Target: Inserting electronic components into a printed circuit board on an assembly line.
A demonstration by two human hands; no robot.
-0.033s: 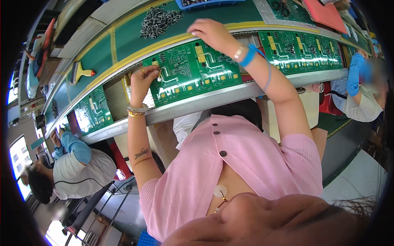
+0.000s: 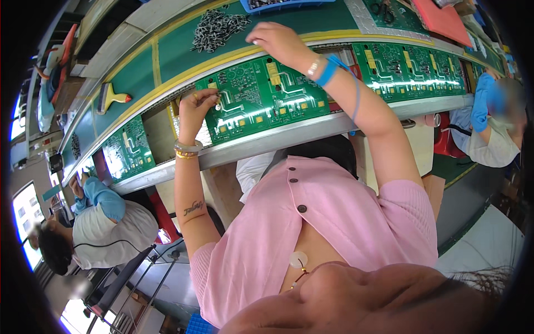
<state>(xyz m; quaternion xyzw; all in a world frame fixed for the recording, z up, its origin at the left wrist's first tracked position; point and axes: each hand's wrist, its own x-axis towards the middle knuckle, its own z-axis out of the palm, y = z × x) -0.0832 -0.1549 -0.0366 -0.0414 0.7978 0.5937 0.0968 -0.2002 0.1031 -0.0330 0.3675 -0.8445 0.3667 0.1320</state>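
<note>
My left hand [image 2: 196, 114] is at the left end of a green circuit board [image 2: 245, 114], its thumb and forefinger pinched together over the board's upper left part. Whatever lies between those fingertips is too small to make out. Above the board's far edge hovers my right hand [image 2: 281, 44], fingers stretched to the left and apparently holding nothing. Just beyond its fingertips lies a heap of small dark, wire-legged components [image 2: 219, 29] on the green bench top. The board carries a few yellow parts and rests between the rails of a track.
More circuit boards [image 2: 409, 67] lie along the track to the right, another board [image 2: 127, 147] to the left. A blue tray [image 2: 286, 5] stands at the far side. A brush [image 2: 113, 98] lies left of the heap. Co-workers [image 2: 114, 222] sit on both sides.
My right hand has shifted slightly left and away from me, closer to the heap of components. My left hand stays pinched at nearly the same spot on the board.
</note>
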